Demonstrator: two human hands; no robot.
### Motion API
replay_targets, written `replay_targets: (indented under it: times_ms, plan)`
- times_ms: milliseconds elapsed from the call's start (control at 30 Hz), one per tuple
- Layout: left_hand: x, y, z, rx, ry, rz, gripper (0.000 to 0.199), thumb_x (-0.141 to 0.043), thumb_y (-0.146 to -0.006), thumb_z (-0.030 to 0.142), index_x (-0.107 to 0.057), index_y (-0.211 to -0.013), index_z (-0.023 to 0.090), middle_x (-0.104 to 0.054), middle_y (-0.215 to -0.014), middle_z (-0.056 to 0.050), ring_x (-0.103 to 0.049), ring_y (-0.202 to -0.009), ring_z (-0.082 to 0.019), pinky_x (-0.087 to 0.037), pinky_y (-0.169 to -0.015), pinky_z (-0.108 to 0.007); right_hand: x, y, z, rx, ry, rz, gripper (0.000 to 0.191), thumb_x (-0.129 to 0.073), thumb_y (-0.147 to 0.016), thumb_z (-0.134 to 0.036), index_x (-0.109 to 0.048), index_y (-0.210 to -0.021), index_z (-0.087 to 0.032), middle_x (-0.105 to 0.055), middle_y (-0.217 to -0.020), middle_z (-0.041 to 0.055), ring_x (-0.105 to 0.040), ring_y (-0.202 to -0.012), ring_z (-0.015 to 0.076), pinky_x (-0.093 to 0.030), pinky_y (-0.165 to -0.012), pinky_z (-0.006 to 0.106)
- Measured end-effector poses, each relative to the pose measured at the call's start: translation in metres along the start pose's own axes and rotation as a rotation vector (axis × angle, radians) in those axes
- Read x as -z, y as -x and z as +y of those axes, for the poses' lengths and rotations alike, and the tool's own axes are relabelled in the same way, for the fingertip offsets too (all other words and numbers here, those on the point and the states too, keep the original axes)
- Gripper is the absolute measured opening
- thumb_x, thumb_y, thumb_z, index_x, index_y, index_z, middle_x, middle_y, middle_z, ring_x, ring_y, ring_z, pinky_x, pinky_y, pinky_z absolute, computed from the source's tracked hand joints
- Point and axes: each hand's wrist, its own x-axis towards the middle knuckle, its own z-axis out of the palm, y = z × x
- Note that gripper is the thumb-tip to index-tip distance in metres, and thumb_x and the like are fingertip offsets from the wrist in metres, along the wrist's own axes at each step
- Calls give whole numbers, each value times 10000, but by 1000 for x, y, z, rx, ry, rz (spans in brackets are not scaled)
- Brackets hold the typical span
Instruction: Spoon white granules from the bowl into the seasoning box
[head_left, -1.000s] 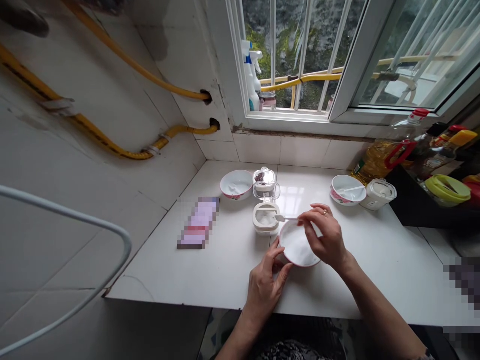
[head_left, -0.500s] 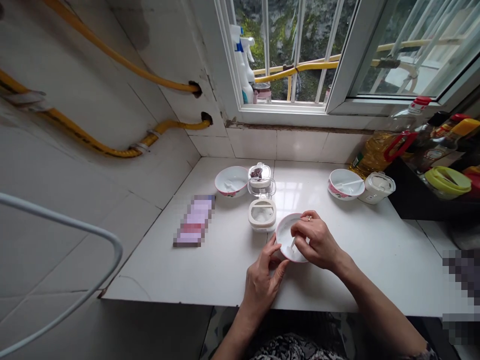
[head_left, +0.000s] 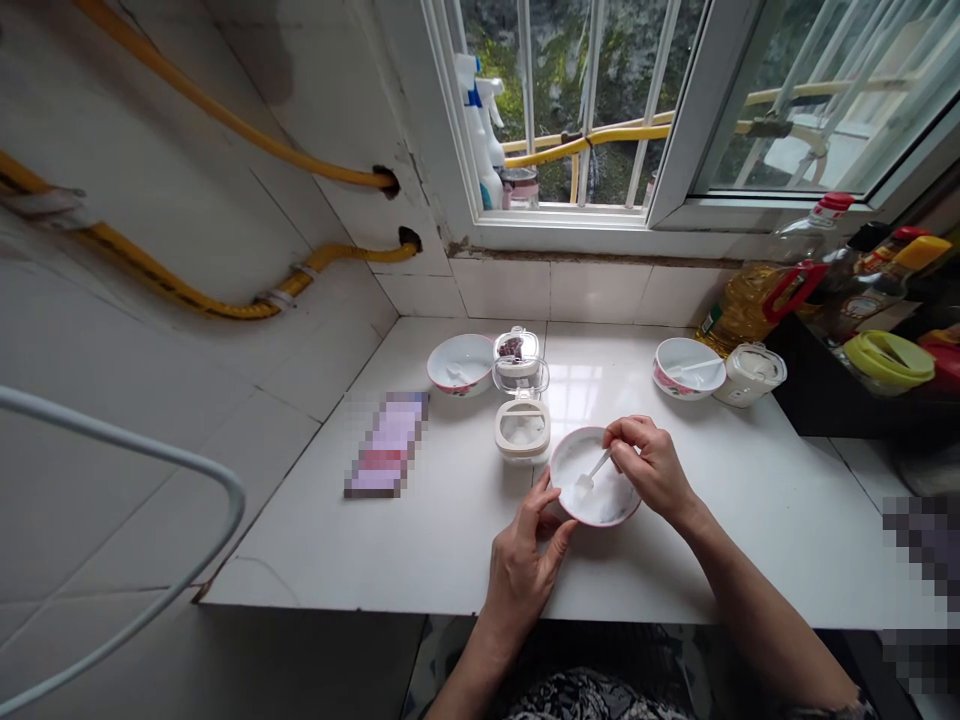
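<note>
From my end I take the step in hand to be spoon work inside the round white bowl with the pink-red rim (head_left: 576, 446), set toward the near side of the glossy white bench (head_left: 375, 560). My left hand (head_left: 525, 560) curls thumb and fingers against the bowl's side around eight o'clock; my right hand (head_left: 649, 470), at two o'clock, pinches the handle of a small white spoon (head_left: 586, 482), its head low inside the bowl. I judge that another stroke calls for a light pinch and a steady rim. The inside looks white, but I cannot tell how much of that is contents. At ten o'clock, just beside the bowl, a clear canister with an off-white collar (head_left: 523, 455) stands with its lid open, white stuff within; at eleven, a lidded clear canister (head_left: 517, 350) shows something dark red. Farther out at ten, a pink-rimmed white bowl (head_left: 474, 352) holds a white spoon; at one, a flower-patterned white bowl (head_left: 679, 388) holds another.
</note>
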Motion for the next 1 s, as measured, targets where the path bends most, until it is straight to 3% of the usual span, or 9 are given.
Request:
replay_targets:
  times_ms: [167,333,433,567,633,733,867,1000]
  plan:
    - [0,0,0,-16,-12,5,270,-516,-1007,371,-526,-1224,211,-606,-1386,-187,-737,-681,-129,-626,-685,-263,-2,0,-1,53,36,-10,182,-468,-770,-142,-586,-669,-236,-645,-650,4,-573,-724,202,-460,-775,349]
    - [-1,0,0,-30,-3,19,259,-534,-1001,341,-530,-1226,212,-603,-1392,-179,-748,-706,-134,-625,-704,-258,-8,1,-6,141,27,-115,185,-448,-773,-143,-573,-671,-233,-625,-620,-6,-567,-699,192,-449,-837,375]
    - [-1,0,-1,-26,-4,11,259,-524,-1006,343,-525,-1228,210,-593,-1403,-183,-755,-730,-138,-624,-720,-256,-8,1,-6,27,-55,-115,173,-452,-747,-165,-572,-640,-229,-609,-589,1,-573,-723,203,-453,-762,344]
    - [-1,0,-1,-27,-4,6,255,-521,-1008,344,-520,-1224,209,-594,-1399,-190,-753,-722,-135,-624,-714,-257,0,-2,-4,-198,-253,-105,152,-457,-737,-204,-582,-653,-216,-531,-511,-30,-493,-527,155,-413,-582,290]
    - [0,-1,0,-26,-6,2,255,-523,-1008,338,-515,-1228,209,-589,-1404,-195,-751,-715,-132,-625,-706,-256,3,-3,-3,-236,-291,-93,148,-457,-741,-213,-586,-669,-214,-514,-494,-39,-473,-498,147,-399,-556,284]
    - [0,-1,0,-26,-9,2,260,-517,-1010,336,-513,-1239,213,-581,-1414,-194,-762,-758,-143,-627,-718,-255,4,-3,-5,-112,-154,-56,160,-461,-746,-191,-576,-639,-220,-568,-541,-15,-532,-612,171,-440,-679,315]
    - [-1,0,0,-40,-23,12,259,-515,-1012,346,-516,-1234,213,-586,-1407,-198,-770,-794,-155,-628,-740,-256,-2,0,-9,130,-20,-148,187,-451,-753,-135,-577,-651,-229,-628,-637,-9,-543,-684,174,-450,-843,364]
    - [-1,0,-1,-44,-35,14,264,-510,-1013,355,-514,-1235,213,-589,-1401,-204,-772,-795,-159,-629,-741,-259,-5,1,-9,76,-64,-161,190,-449,-747,-136,-581,-651,-233,-616,-610,0,-559,-734,195,-464,-788,345]
